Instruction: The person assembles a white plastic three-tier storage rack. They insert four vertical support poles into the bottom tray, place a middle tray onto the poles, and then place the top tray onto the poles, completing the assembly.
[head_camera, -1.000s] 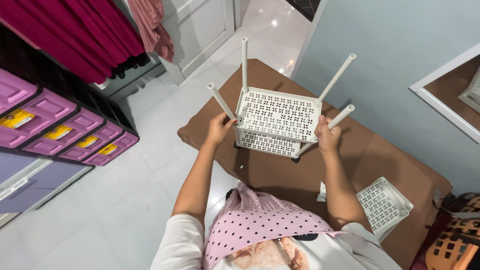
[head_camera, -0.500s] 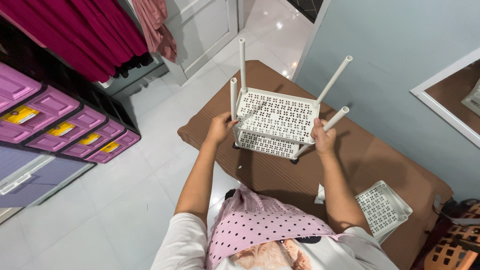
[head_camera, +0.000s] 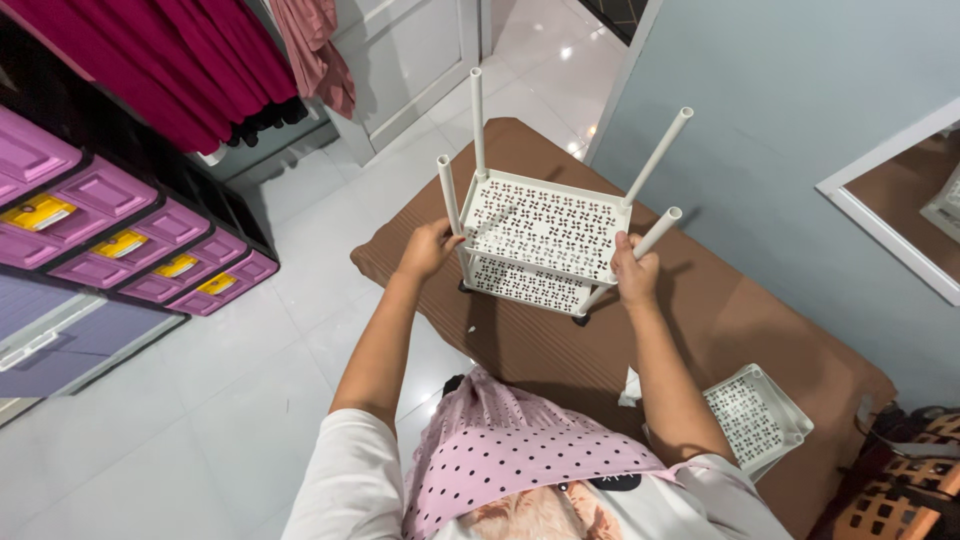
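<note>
The person is steadying a white plastic rack (head_camera: 540, 240) on a brown ribbed mat (head_camera: 740, 320) spread over the white tiled floor (head_camera: 200, 400). The left hand (head_camera: 430, 250) is closing its grip around the near-left post (head_camera: 449, 195) just above the upper tray, fingers wrapped together on it. The right hand (head_camera: 634, 275) is clamping on the base of the near-right post (head_camera: 655, 235), which is leaning outward rather than standing straight.

To do this step well, it looks wise to be holding both posts low, close to the tray corners, and to be pressing evenly so the rack is not twisting on its small dark feet.

The two trays are rectangular, pierced with a repeating cut-out pattern, and look like light, rigid moulded plastic. Four slim round tubes are rising from the corners, smooth and hollow at the tips.

A third matching tray (head_camera: 755, 415) is lying on the mat near the right elbow. Purple plastic drawers (head_camera: 130, 250) are lining the left side, with magenta garments (head_camera: 180, 60) hanging above.
</note>
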